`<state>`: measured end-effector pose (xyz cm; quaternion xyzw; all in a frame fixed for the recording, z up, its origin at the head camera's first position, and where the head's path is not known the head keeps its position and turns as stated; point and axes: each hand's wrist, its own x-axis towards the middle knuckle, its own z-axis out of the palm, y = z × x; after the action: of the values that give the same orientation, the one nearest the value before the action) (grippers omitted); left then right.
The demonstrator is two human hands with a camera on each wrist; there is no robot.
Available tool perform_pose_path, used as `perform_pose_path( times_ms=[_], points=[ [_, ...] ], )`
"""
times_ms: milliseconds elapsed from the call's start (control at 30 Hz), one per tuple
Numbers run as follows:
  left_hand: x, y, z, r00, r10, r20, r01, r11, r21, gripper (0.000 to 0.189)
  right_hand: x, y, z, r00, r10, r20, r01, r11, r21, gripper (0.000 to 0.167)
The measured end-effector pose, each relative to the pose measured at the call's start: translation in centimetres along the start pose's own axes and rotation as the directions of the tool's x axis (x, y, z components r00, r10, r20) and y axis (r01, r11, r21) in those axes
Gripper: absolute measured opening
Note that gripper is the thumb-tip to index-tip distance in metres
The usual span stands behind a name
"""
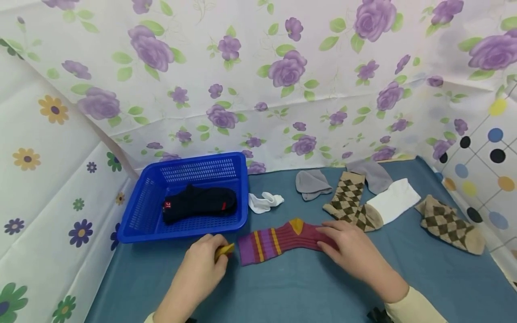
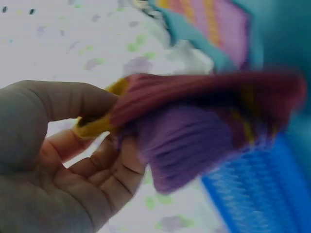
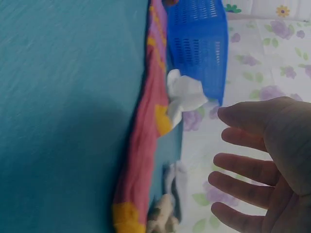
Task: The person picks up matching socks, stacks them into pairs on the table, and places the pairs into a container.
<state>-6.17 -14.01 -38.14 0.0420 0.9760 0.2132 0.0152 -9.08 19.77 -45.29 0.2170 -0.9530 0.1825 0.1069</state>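
My left hand (image 1: pixel 202 260) pinches a crumpled striped sock beside the basket's front right corner. In the left wrist view this sock (image 2: pixel 184 141) is maroon and purple with yellow parts, held between thumb and fingers; the head view shows just a yellow bit of it. A matching maroon sock (image 1: pixel 288 240) with a purple striped cuff and yellow heel lies flat on the cloth, cuff toward my left hand. My right hand (image 1: pixel 355 249) is over its toe end, fingers extended. In the right wrist view those fingers are spread, with nothing between them; whether they touch the sock I cannot tell.
A blue basket (image 1: pixel 139 193) at the left holds dark socks (image 1: pixel 199 204). Behind the striped sock lies a small white sock (image 1: pixel 264 202). Toward the back right are grey socks (image 1: pixel 313 184), a white sock (image 1: pixel 396 199) and brown argyle socks (image 1: pixel 349 193). Patterned sheets (image 1: pixel 258 89) wall the table.
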Motion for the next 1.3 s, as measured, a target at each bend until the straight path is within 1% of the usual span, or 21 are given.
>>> perform_pose_path(
  times_ms=[100, 167, 267, 333, 400, 433, 500, 567, 633, 700, 733, 800, 833, 900, 967, 1000, 1067, 1133, 1167, 1200, 1300],
  points=[
    [0.0, 2.0, -1.1, 0.997, 0.072, -0.040, -0.075, 0.993, -0.085, 0.015, 0.3, -0.8, -0.7, 1.000, -0.019, -0.009, 0.019, 1.000, 0.018, 0.040],
    [0.2, 3.3, -1.7, 0.989, 0.131, -0.072, -0.141, 0.975, -0.171, 0.016, 0.7, -1.5, -1.2, 0.999, -0.030, -0.016, 0.030, 0.998, 0.047, 0.043],
    [0.8, 5.1, -2.0, 0.966, 0.229, -0.124, -0.255, 0.923, -0.287, 0.017, 1.3, -2.8, -2.1, 0.999, -0.044, -0.027, 0.046, 0.994, 0.096, 0.047],
    [1.6, 6.1, -1.7, 0.943, 0.297, -0.150, -0.331, 0.882, -0.335, 0.016, 1.7, -3.8, -2.6, 0.997, -0.063, -0.036, 0.067, 0.990, 0.127, 0.050],
    [2.5, 7.0, -1.2, 0.923, 0.348, -0.162, -0.384, 0.847, -0.367, 0.013, 2.1, -4.5, -3.1, 0.995, -0.085, -0.050, 0.092, 0.985, 0.148, 0.055],
    [3.0, 7.4, -0.9, 0.915, 0.368, -0.163, -0.403, 0.830, -0.386, 0.012, 2.3, -4.8, -3.2, 0.993, -0.101, -0.057, 0.109, 0.982, 0.157, 0.058],
    [3.9, 8.2, -0.4, 0.904, 0.400, -0.150, -0.424, 0.795, -0.434, 0.009, 2.7, -5.3, -3.5, 0.990, -0.121, -0.075, 0.132, 0.977, 0.166, 0.062],
    [4.6, 8.9, 0.1, 0.900, 0.418, -0.124, -0.423, 0.767, -0.483, 0.010, 3.0, -5.6, -3.5, 0.986, -0.132, -0.103, 0.148, 0.975, 0.164, 0.066],
    [5.1, 9.5, 0.6, 0.899, 0.428, -0.094, -0.410, 0.747, -0.523, 0.011, 3.3, -5.8, -3.6, 0.981, -0.138, -0.134, 0.158, 0.975, 0.156, 0.064],
    [5.5, 9.8, 1.0, 0.900, 0.431, -0.068, -0.396, 0.741, -0.543, 0.012, 3.5, -5.7, -3.7, 0.975, -0.138, -0.174, 0.167, 0.973, 0.162, 0.056],
    [5.6, 9.9, 1.2, 0.900, 0.432, -0.059, -0.392, 0.741, -0.545, 0.012, 3.5, -5.6, -3.8, 0.972, -0.133, -0.195, 0.166, 0.972, 0.166, 0.049],
    [5.8, 9.9, 1.5, 0.907, 0.418, -0.045, -0.373, 0.750, -0.547, 0.012, 3.6, -5.2, -4.1, 0.965, -0.115, -0.235, 0.160, 0.970, 0.182, 0.035],
    [5.8, 9.8, 1.6, 0.914, 0.404, -0.036, -0.356, 0.758, -0.547, 0.013, 3.7, -4.9, -4.2, 0.962, -0.101, -0.255, 0.154, 0.968, 0.197, 0.029],
    [5.9, 9.4, 1.9, 0.929, 0.370, -0.022, -0.323, 0.778, -0.538, 0.019, 3.7, -4.4, -4.7, 0.955, -0.056, -0.290, 0.129, 0.962, 0.240, 0.023],
    [6.0, 8.9, 2.1, 0.946, 0.323, -0.004, -0.280, 0.813, -0.511, 0.026, 3.9, -3.8, -5.4, 0.945, 0.005, -0.328, 0.095, 0.954, 0.285, 0.021],
    [6.0, 8.7, 2.3, 0.954, 0.300, 0.006, -0.259, 0.832, -0.490, 0.029, 3.9, -3.5, -5.7, 0.938, 0.036, -0.345, 0.081, 0.944, 0.320, 0.020],
    [6.1, 8.2, 2.5, 0.964, 0.263, 0.029, -0.223, 0.867, -0.446, 0.031, 4.1, -3.1, -6.2, 0.922, 0.098, -0.374, 0.059, 0.920, 0.387, 0.018],
    [6.2, 7.7, 2.9, 0.969, 0.239, 0.058, -0.198, 0.898, -0.393, 0.032, 4.2, -2.8, -6.6, 0.904, 0.140, -0.403, 0.057, 0.897, 0.439, 0.017],
    [6.2, 7.6, 3.1, 0.970, 0.229, 0.075, -0.187, 0.911, -0.368, 0.031, 4.2, -2.7, -6.7, 0.898, 0.155, -0.411, 0.059, 0.884, 0.463, 0.017],
    [6.3, 7.4, 3.3, 0.971, 0.223, 0.089, -0.180, 0.921, -0.345, 0.030, 4.3, -2.7, -6.8, 0.893, 0.168, -0.418, 0.061, 0.874, 0.482, 0.018],
    [6.5, 6.9, 4.0, 0.972, 0.205, 0.114, -0.169, 0.949, -0.268, 0.027, 4.4, -2.4, -7.0, 0.874, 0.196, -0.444, 0.065, 0.859, 0.508, 0.019]
  ],
)
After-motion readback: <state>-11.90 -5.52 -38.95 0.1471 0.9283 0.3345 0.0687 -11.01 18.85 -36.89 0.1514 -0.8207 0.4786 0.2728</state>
